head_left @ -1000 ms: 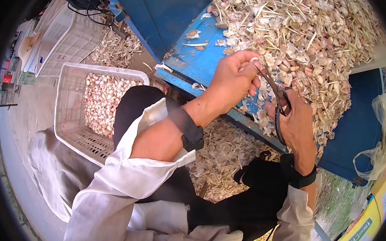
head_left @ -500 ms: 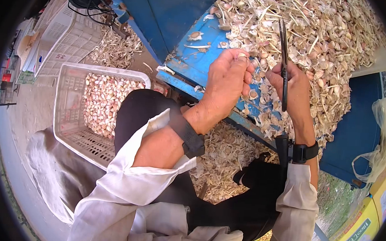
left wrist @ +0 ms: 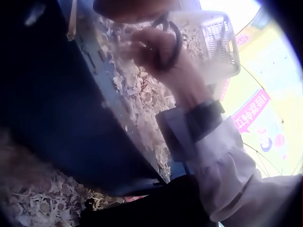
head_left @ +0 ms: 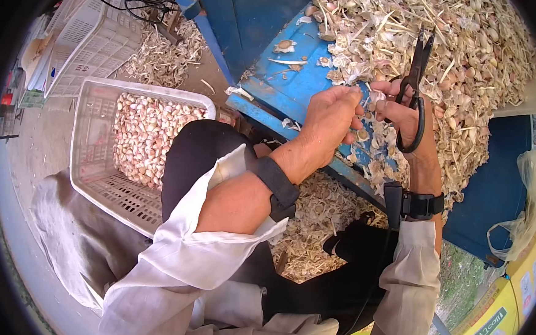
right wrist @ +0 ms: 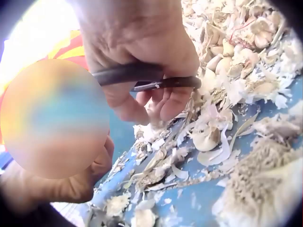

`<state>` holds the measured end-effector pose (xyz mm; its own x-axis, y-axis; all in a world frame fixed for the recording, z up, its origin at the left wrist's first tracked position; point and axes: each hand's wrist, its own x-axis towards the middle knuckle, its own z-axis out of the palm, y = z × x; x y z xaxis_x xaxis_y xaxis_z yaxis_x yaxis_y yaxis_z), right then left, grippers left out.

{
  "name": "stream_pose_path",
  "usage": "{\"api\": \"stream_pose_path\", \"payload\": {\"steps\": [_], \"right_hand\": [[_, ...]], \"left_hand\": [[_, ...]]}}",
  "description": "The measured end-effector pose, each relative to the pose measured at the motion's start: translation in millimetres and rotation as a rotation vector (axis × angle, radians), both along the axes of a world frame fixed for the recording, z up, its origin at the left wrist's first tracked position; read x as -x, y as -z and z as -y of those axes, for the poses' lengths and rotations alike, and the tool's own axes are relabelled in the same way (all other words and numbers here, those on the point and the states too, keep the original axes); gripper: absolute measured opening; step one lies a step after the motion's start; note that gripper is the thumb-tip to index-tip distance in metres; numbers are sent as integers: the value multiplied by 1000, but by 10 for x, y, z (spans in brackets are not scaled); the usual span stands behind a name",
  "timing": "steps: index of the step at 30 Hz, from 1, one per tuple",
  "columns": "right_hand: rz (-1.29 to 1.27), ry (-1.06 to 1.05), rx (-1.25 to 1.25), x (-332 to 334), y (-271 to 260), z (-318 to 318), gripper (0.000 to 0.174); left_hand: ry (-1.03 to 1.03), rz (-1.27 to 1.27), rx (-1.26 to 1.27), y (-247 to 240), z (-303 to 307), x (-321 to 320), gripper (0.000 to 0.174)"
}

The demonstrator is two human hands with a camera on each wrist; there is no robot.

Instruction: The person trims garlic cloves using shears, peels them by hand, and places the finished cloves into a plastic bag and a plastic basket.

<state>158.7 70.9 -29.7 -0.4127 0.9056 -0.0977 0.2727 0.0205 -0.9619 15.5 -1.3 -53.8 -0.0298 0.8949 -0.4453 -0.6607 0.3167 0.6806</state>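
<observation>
My right hand (head_left: 406,117) grips black-handled scissors (head_left: 419,69), whose blades point up and stand slightly apart. Near its thumb and fingertips is a pale pinkish piece (head_left: 376,96), perhaps a garlic clove. Just to the left, my left hand (head_left: 329,122) is curled, thumb and fingertips close together over the blue surface (head_left: 280,70); whether it pinches anything is hidden. Behind both hands spreads the heap of garlic cloves, skins and stalks (head_left: 446,62). The right wrist view shows the scissor handle (right wrist: 175,83) around the right hand (right wrist: 137,42).
At the left, a white plastic crate (head_left: 81,137) holds many pinkish cloves. Skins and stalks (head_left: 319,232) litter the ground below the blue edge. White stacked crates (head_left: 94,43) and black cables (head_left: 137,6) are at the upper left, a clear plastic bag (head_left: 527,202) at the right.
The scissors have swung away from the left hand, and their blades now point up. The right hand has turned, fingers toward the left hand. The clove seen at the left fingertips is no longer visible there.
</observation>
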Motion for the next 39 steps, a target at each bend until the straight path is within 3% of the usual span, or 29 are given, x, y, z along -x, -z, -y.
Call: {"api": "stream_pose_path", "payload": {"steps": [2, 5, 9, 10, 14, 17, 24, 27, 31, 34, 37, 39], "right_hand": [[-138, -63, 112, -44, -103, 60, 21], [-115, 10, -36, -4, -139, 181, 21], [353, 141, -238, -62, -353, 378, 25], [617, 115, -364, -114, -436, 402, 33], [814, -31, -578, -401, -375, 474, 38], [930, 0, -498, -381, -433, 523, 37], [838, -31, -479, -366, -203, 511, 34], [579, -74, -92, -377, -107, 535, 32], [331, 212, -55, -263, -114, 367, 31], [643, 250, -497, -401, 22, -154, 26], [891, 126, -710, -317, 167, -365, 22], [993, 105, -683, -302, 206, -370, 20]], "left_hand": [[118, 144, -201, 57, 7, -73, 16], [86, 90, -297, 106, 15, -120, 20], [10, 10, -193, 48, 28, -54, 21], [-29, -12, -205, 14, 30, -55, 21], [-109, -90, -253, -26, 7, -111, 24], [-29, -183, -292, -30, 34, -123, 25], [-103, -188, -291, 4, -1, -123, 24], [-100, -91, -324, 26, -28, -137, 23], [-53, 107, -342, -48, -11, -102, 22], [-32, 334, -276, -86, 16, -31, 21], [-32, 411, -146, -180, -6, -31, 21], [-20, 372, -114, -165, -16, -55, 20]]}}
